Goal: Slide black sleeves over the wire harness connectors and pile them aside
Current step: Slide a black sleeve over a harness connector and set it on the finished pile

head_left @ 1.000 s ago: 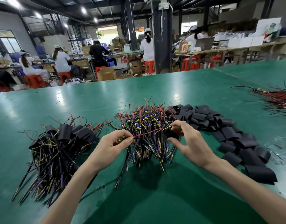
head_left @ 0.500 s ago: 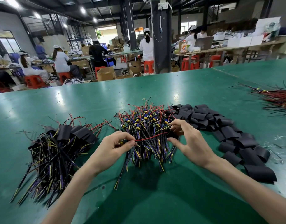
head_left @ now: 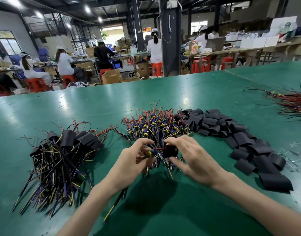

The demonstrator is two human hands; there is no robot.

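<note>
Where the two hands meet, I log one wire harness (head_left: 152,152) and one black sleeve (head_left: 171,151) held end to end, just above the near edge of the loose harness pile (head_left: 154,126). A red lead (head_left: 159,149) runs from the harness's yellow-and-blue connector end to the sleeve mouth. Whether it has entered the sleeve I cannot tell.

Hands: the left hand (head_left: 132,160) has its fingers curled, thumb and fingertips pinching the harness at the connector, with wires trailing down under the palm. The right hand (head_left: 194,160) has forefinger over and thumb under, pinching the sleeve and nothing else.

- Beyond both hands: the loose harness pile, in red, blue and yellow.
- Right of the right hand: spare sleeves (head_left: 239,138), flat black tubes in a band curving from the far side round toward the right forearm.
- Left of the left hand, apart from it: the sleeved pile (head_left: 61,159), with sleeves at the far end and wire tails pointing near.
- Far off to the right: a bundle of red wires (head_left: 292,104).

Surface: a green table (head_left: 95,108), glossy, with lamp glare on it.

Room past the table: people (head_left: 64,63) in white caps on red stools (head_left: 36,84) at benches, cardboard boxes (head_left: 110,76) and a dark pillar (head_left: 169,48).
</note>
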